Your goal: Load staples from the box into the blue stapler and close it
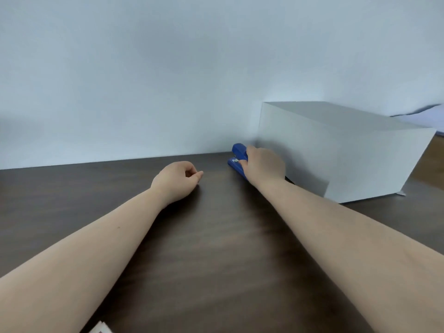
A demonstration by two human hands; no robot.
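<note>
A dark wooden table is seen bearing a blue stapler, just left of a large white box.

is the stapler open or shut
Cannot tell: the right hand covers most of the blue stapler, lying on the table.

The blue stapler lies flat and closed, its nose pointing away, mostly hidden under the right hand gripping it, and well to the right of the loosely curled left hand.
</note>
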